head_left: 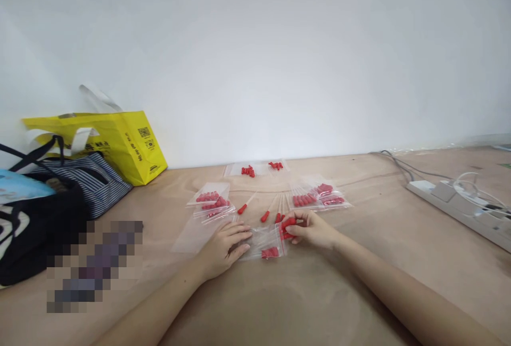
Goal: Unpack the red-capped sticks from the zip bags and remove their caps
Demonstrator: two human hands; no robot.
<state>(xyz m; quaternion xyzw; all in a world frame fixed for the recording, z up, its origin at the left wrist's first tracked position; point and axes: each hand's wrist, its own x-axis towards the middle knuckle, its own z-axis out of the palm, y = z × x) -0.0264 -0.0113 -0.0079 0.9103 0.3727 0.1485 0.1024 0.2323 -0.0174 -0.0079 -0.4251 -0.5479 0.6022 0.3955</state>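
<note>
My left hand (224, 246) lies flat with fingers spread on a clear zip bag (263, 242), which has a few red-capped pieces at its lower end. My right hand (309, 227) is closed in a pinch on red-bulbed droppers (288, 224) at the bag's right edge. Loose droppers with red bulbs (264, 216) lie just beyond the hands. Filled clear bags of red pieces sit to the left (209, 199), to the right (317, 197) and farther back (257, 169).
The brown table (279, 303) meets a white wall. A yellow shopping bag (120, 141), a striped bag (85, 181) and a black bag (35, 229) stand at the left. A white power strip (459, 205) with cables lies at the right.
</note>
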